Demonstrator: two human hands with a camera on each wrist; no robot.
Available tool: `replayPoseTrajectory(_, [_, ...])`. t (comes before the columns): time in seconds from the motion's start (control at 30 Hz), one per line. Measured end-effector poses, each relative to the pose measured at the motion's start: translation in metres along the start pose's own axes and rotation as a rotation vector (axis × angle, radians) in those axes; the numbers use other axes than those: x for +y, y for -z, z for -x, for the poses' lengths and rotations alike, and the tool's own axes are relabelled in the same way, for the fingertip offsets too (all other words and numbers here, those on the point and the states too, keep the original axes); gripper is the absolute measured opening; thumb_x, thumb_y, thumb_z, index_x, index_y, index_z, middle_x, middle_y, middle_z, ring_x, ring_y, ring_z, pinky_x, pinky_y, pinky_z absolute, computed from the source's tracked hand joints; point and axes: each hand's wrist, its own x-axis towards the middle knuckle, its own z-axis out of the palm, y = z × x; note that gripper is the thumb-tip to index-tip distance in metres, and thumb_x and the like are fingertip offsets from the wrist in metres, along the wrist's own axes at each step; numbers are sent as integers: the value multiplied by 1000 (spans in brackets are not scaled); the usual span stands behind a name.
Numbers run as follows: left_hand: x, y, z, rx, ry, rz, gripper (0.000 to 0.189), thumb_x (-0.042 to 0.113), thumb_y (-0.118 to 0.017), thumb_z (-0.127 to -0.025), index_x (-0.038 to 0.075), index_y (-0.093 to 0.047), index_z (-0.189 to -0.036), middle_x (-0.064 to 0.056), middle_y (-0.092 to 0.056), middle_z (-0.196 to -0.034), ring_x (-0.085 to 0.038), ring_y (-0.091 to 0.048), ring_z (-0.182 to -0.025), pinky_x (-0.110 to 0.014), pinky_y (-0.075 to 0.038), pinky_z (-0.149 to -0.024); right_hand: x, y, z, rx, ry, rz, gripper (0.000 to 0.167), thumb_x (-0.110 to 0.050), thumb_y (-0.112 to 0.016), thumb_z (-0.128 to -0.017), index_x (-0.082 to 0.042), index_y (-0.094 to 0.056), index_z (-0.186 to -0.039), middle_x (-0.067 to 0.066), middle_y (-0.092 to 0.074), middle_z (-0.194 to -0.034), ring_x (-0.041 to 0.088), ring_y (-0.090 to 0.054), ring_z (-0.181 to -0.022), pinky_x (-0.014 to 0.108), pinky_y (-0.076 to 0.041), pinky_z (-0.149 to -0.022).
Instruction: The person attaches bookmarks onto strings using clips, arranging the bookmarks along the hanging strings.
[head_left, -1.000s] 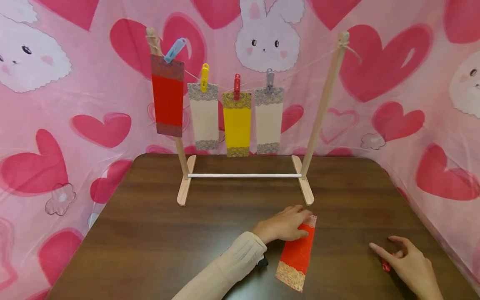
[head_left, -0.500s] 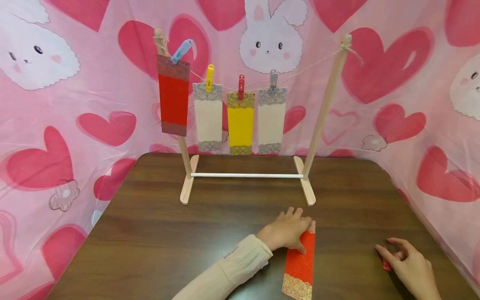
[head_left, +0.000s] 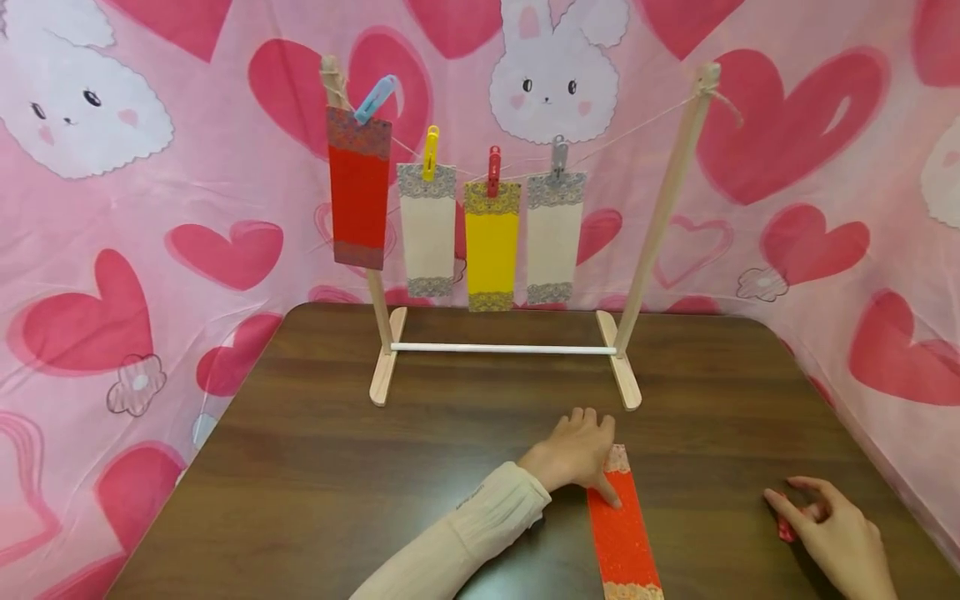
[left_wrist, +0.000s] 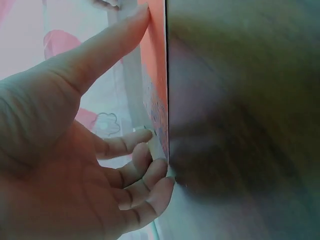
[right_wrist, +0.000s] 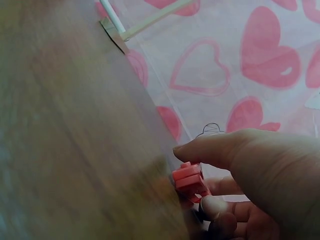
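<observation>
My left hand (head_left: 573,450) lies over the far end of a red paper strip (head_left: 622,525) with gold lace-patterned ends, flat on the table. In the left wrist view, its thumb (left_wrist: 110,47) touches the strip's face while the other fingers bend loosely at the patterned end. At the right, my right hand (head_left: 840,533) has thumb and fingers bent about a small red clothespin (right_wrist: 190,180), close to the tabletop. Part of that clothespin is hidden behind the fingers.
Behind stands a wooden frame (head_left: 667,208) with a string. On it hang a red strip (head_left: 358,196), two white strips (head_left: 429,229) and a yellow strip (head_left: 491,246), each clipped by a clothespin. A pink heart-and-rabbit cloth (head_left: 225,142) surrounds the brown table (head_left: 315,467).
The red strip on the table has turned, its near end swinging to the right, with my left hand over its far end. My right hand stays near the same spot. The view has shifted slightly.
</observation>
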Motion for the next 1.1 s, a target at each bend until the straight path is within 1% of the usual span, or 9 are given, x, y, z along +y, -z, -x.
replayPoseTrajectory(0.2, [5,0,-4,-40,76,29,90,72,-85,-53,17,-52,-116,1,-47,-108,-15,-46,-98,-26,-42,-77,2,1,0,-3,-20,-2,62,-48,-64,-95,4,-56,-127,-4,-59,-66,10,-45,-56,31,-38,-58])
replayPoseTrajectory(0.33, [6,2,-5,-37,77,127,86,61,-90,-57,17,-49,-119,3,-51,-105,-14,-51,-95,-26,-46,-78,2,0,1,6,-16,2,61,-48,-64,-94,3,-56,-126,-4,-58,-66,10,-44,-56,29,-37,-57])
replayPoseTrajectory(0.47, [4,6,-5,-52,25,269,79,46,-92,-66,18,-44,-123,6,-60,-91,-12,-60,-80,-25,-49,-70,3,-1,2,19,-8,-3,60,-47,-65,-94,3,-57,-125,-4,-57,-66,10,-44,-56,30,-37,-58])
replayPoseTrajectory(0.57, [2,9,-6,-62,-22,357,69,37,-90,-72,19,-44,-119,9,-58,-84,-10,-58,-71,-25,-47,-61,3,-1,2,30,-3,-3,59,-46,-66,-94,3,-58,-125,-5,-56,-66,8,-44,-57,32,-38,-59])
replayPoseTrajectory(0.63, [0,11,-6,-49,-68,400,59,32,-89,-75,20,-45,-112,9,-55,-83,-9,-54,-70,-23,-45,-59,3,-1,2,35,0,-2,58,-46,-66,-94,3,-58,-125,-5,-57,-66,7,-45,-57,34,-39,-59])
replayPoseTrajectory(0.77, [-6,17,-7,-6,-177,500,47,22,-86,-79,19,-48,-107,8,-51,-80,-8,-48,-71,-18,-42,-60,3,-1,1,39,-1,-4,57,-46,-66,-94,2,-58,-124,-5,-56,-67,6,-45,-59,34,-38,-59])
replayPoseTrajectory(0.87, [-11,24,-8,39,-240,603,47,15,-84,-81,17,-50,-114,7,-52,-81,-6,-48,-73,-16,-41,-61,3,-1,1,43,1,-6,57,-46,-66,-94,2,-59,-124,-6,-56,-67,6,-45,-59,33,-38,-59])
replayPoseTrajectory(1.0, [-18,33,-8,120,-261,757,57,6,-81,-80,16,-50,-126,6,-55,-84,-4,-53,-75,-14,-45,-61,4,-1,1,51,1,-7,57,-46,-66,-93,2,-60,-123,-5,-55,-67,6,-44,-59,32,-37,-59])
replayPoseTrajectory(1.1, [-20,40,-6,139,-255,935,58,-1,-79,-82,16,-49,-128,2,-59,-81,-6,-61,-65,-20,-53,-56,4,-1,1,54,1,-6,56,-46,-66,-93,1,-60,-122,-5,-54,-68,6,-44,-59,31,-37,-59])
